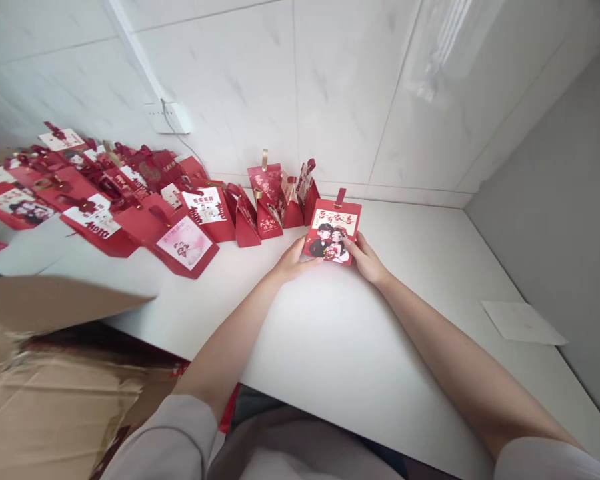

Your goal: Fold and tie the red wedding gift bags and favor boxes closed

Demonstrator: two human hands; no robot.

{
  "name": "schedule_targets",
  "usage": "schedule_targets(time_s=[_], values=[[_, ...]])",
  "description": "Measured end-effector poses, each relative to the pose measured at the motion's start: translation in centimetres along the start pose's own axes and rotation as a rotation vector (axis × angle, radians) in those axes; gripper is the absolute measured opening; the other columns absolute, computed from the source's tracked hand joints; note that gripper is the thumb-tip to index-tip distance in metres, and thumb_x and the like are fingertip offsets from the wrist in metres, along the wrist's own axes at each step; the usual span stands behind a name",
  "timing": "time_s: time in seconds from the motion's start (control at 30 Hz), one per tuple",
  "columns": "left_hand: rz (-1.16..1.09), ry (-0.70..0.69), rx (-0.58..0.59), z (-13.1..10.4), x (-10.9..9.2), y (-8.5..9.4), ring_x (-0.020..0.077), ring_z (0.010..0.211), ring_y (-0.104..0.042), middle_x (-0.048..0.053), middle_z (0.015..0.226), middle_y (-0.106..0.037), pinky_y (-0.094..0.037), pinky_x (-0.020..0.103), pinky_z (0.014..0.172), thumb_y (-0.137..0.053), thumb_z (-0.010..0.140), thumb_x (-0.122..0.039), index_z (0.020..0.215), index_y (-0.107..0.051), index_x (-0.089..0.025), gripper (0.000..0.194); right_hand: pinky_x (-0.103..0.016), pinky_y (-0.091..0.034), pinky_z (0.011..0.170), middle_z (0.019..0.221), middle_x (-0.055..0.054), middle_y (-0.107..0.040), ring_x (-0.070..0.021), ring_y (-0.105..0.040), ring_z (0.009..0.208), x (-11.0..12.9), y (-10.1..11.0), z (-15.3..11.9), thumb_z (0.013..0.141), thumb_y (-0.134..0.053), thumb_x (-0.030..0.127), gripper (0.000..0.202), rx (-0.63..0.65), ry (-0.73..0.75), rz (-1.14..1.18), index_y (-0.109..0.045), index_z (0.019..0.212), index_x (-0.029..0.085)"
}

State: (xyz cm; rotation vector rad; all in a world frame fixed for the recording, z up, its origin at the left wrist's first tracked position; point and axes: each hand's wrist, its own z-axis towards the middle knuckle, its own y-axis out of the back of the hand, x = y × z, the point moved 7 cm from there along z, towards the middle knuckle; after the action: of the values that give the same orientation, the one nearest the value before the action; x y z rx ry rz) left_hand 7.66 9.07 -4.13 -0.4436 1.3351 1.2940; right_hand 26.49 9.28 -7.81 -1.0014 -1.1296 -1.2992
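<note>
1. The open cardboard box (65, 407) lies well to the left of the couple-print box and nearer the person, with one brown flap reaching over the edge of the white table (330, 340).
2. The crowded pile of red gift boxes (87, 193) covers the table's far left, well apart from the couple-print box; many have ribbon loops and pale printed cards.
3. The wall socket (167, 118), with a thin cable, is on the tiled wall, up and to the left of the couple-print box.
4. The box with the pink card (187, 247) lies tilted at the pile's near edge, left of the couple-print box.
5. The group of small folded boxes (270, 207) stands just beside the couple-print box, to its left and toward the wall; one has a gold loop.
6. The left hand (293, 260) is closed around the lower left corner of the couple-print box, fingers under its bottom edge.
7. The couple-print box (333, 230) is held between both hands above the table's far part, its cartoon couple facing the person, a dark red loop on top.
8. The right hand (367, 259) is closed on its right edge, thumb over the front.
9. The white sheet (523, 323) lies well to its right, beside the grey panel (555, 200).
</note>
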Motion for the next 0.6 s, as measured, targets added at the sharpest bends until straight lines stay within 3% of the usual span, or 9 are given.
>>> schedule_targets(time_s=[0.3,0.43,0.53,0.6], values=[[0.215,0.095,-0.061,-1.9,-0.9,-1.1,0.0238,0.127,-0.050,0.003,0.140,-0.052,-0.040,0.037,0.107,-0.060,0.084,-0.041,0.141,-0.038,-0.027,0.063,-0.044,-0.046,0.103,0.131,-0.005,-0.060,-0.0261,-0.057,0.119,-0.5,0.5,-0.2,0.085,-0.059,0.059,0.052,-0.029,0.060,0.008,-0.049,0.125,0.027],[0.348,0.149,-0.099,-2.8,-1.0,-0.7,0.0251,0.130,-0.047,0.008,0.147,-0.043,-0.038,0.039,0.109,-0.062,0.082,-0.032,0.144,-0.034,-0.023,0.069,-0.045,-0.050,0.097,0.127,-0.007,-0.059,-0.0268,-0.057,0.116,0.1,1.5,-0.4,0.080,-0.067,0.056,0.061,-0.126,0.176,-0.070,-0.043,0.128,0.028],[0.377,0.097,-0.130,-5.1,-3.3,0.7,0.0199,0.110,-0.061,0.009,0.137,-0.052,-0.048,0.034,0.098,-0.058,0.085,-0.030,0.132,-0.051,-0.022,0.048,-0.045,-0.050,0.095,0.128,-0.008,-0.056,-0.0274,-0.056,0.116,0.4,2.3,-0.4,0.076,-0.071,0.054,0.064,-0.183,0.251,-0.137,-0.042,0.127,0.027],[0.350,0.053,-0.235,-8.0,-6.2,2.7,0.0156,0.100,-0.064,0.006,0.124,-0.060,-0.052,0.029,0.090,-0.053,0.090,-0.031,0.119,-0.060,-0.023,0.031,-0.045,-0.050,0.095,0.127,-0.009,-0.056,-0.0279,-0.056,0.116,0.1,2.5,-0.2,0.077,-0.071,0.054,0.064,-0.179,0.245,-0.148,-0.042,0.126,0.025]])
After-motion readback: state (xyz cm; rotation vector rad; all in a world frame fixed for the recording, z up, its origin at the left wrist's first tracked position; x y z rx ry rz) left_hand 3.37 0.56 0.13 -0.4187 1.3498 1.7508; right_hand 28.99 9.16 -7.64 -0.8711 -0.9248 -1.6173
